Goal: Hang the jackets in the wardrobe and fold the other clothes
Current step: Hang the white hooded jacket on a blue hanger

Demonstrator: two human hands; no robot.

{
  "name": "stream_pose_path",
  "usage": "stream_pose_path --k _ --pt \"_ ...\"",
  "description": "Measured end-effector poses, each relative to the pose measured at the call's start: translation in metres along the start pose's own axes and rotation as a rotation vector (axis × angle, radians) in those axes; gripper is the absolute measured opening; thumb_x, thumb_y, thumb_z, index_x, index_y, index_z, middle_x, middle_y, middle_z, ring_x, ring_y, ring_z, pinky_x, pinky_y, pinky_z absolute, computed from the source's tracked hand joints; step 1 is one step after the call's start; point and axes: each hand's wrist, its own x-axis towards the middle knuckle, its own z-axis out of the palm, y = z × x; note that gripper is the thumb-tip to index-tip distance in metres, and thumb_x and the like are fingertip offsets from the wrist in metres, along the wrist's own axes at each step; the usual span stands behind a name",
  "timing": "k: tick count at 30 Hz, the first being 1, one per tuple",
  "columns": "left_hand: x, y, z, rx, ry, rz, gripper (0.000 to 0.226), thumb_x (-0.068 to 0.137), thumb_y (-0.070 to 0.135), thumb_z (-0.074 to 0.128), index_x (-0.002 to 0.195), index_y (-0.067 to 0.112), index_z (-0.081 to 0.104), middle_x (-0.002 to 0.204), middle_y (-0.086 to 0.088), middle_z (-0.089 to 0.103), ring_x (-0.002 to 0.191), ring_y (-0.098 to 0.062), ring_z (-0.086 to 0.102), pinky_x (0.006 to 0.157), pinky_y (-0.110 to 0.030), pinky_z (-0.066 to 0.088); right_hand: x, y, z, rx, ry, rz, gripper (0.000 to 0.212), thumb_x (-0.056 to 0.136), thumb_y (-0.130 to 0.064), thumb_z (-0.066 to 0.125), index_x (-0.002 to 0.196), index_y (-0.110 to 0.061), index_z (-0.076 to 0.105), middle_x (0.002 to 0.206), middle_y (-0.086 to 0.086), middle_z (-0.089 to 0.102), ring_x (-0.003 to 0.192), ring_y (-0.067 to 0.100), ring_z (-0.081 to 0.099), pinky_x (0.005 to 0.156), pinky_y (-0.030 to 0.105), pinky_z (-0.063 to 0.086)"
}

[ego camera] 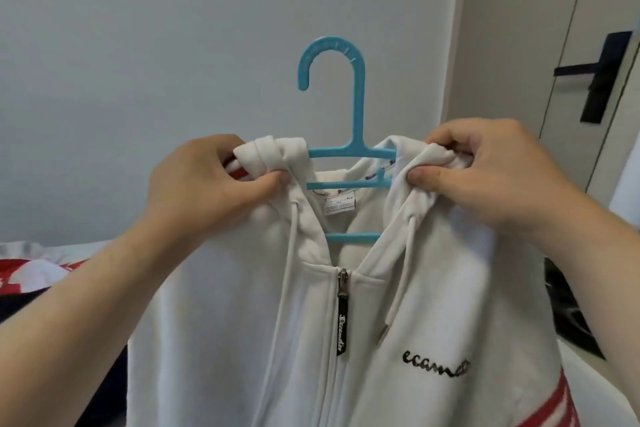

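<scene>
A white zip-up hooded jacket [433,305] with black script lettering and red stripes hangs on a blue plastic hanger [358,114], held up in front of me. My left hand [204,187] pinches the bunched collar fabric at the hanger's left shoulder. My right hand [485,170] grips the hood fabric at the right shoulder. The hanger's hook points up and left, free of any rail. A black zipper pull [342,319] hangs at the chest, with the zip closed below it.
A plain pale wall fills the background. At the right stands a door [540,45] with a black handle [599,76]. Red-and-white clothing [31,274] lies on a surface at the lower left. A dark object [568,312] sits at the lower right.
</scene>
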Motion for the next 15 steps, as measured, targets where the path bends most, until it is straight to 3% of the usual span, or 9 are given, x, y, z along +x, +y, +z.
stream_pose_path --k 2,5,7,10,15 --pt "0.017 -0.015 0.034 0.014 -0.017 -0.04 0.039 0.049 0.072 0.056 0.069 0.038 0.058 0.052 0.019 0.054 0.047 -0.003 0.047 0.051 -0.026 0.031 0.017 0.029 0.017 0.034 -0.015 0.041 0.015 0.066 -0.033 0.08 0.076 -0.026 0.072 0.076 -0.017 0.071 0.068 0.004 0.063 0.062 0.019 0.047" --pt "0.032 -0.036 0.068 0.059 -0.067 -0.094 0.045 0.046 0.076 0.056 0.071 0.039 0.059 0.052 0.016 0.055 0.046 -0.007 0.047 0.051 -0.027 0.033 0.033 0.063 0.044 0.064 -0.043 0.091 0.014 0.061 -0.038 0.078 0.07 -0.03 0.07 0.074 -0.024 0.069 0.066 -0.004 0.061 0.058 0.009 0.044" --pt "0.036 -0.049 0.08 0.08 -0.12 -0.127 0.045 0.045 0.077 0.056 0.071 0.04 0.059 0.052 0.017 0.056 0.047 -0.008 0.05 0.05 -0.027 0.033 0.039 0.08 0.061 0.078 -0.094 0.131 0.018 0.059 -0.043 0.075 0.072 -0.032 0.07 0.073 -0.025 0.068 0.068 -0.005 0.061 0.054 0.01 0.041" --pt "0.033 -0.057 0.082 0.159 -0.188 -0.164 0.044 0.047 0.078 0.054 0.075 0.044 0.06 0.061 0.027 0.059 0.062 0.005 0.056 0.049 -0.025 0.032 0.045 0.093 0.079 0.139 -0.208 0.191 0.024 0.063 -0.042 0.079 0.085 -0.042 0.068 0.076 -0.026 0.068 0.071 -0.003 0.062 0.06 0.019 0.043" --pt "0.022 -0.051 0.071 0.241 -0.312 -0.369 0.053 0.051 0.078 0.055 0.066 0.028 0.061 0.062 0.018 0.061 0.055 -0.005 0.055 0.054 -0.03 0.043 0.056 0.099 0.086 0.183 -0.416 0.285 0.029 0.07 -0.037 0.084 0.086 -0.051 0.064 0.079 -0.031 0.065 0.075 -0.007 0.061 0.055 0.009 0.042"
